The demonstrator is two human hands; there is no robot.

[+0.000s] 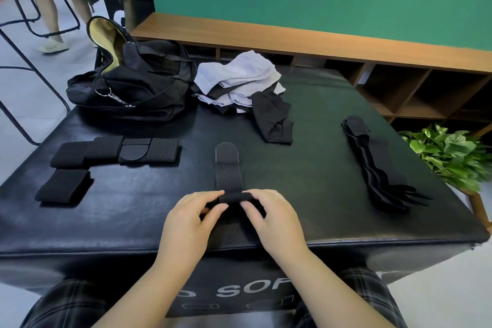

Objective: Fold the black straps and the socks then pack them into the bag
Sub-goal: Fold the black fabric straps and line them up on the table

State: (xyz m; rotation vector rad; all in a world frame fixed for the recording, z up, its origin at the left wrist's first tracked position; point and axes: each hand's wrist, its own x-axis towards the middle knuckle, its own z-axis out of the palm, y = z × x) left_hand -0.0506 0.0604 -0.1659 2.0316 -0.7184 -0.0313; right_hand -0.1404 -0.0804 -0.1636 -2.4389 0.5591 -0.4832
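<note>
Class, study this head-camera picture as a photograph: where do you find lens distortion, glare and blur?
Head view: the wide lens bows the wooden shelf and the table edges; soft glare streaks the table's glossy black top near the bag; the corners go soft, so the plant at the right looks smeared; both hands, left and right, and the strap they hold are fairly sharp.

Perforated matt cloth strap (229, 176) lies on a glossy, smooth leather-like black table (319, 141) beside wooden shelving (399, 82).
</note>
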